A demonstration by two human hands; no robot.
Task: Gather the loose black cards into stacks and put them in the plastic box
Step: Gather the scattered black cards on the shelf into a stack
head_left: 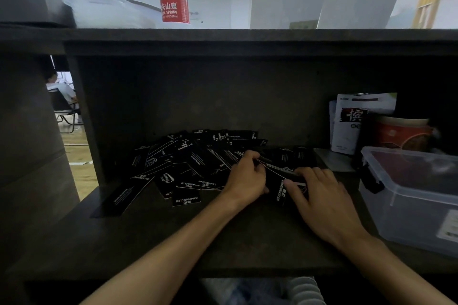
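We see 2 hands, fingers clamped on card stack (pixel 280 176) frame centre: left hand (pixel 245 176), right hand (pixel 319 190); plastic box (pixel 409 195) lies right, nearer right hand.

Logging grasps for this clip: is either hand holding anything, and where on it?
The left hand pinches a few black cards at their left end; the right hand grips the same small stack's near-right edge.
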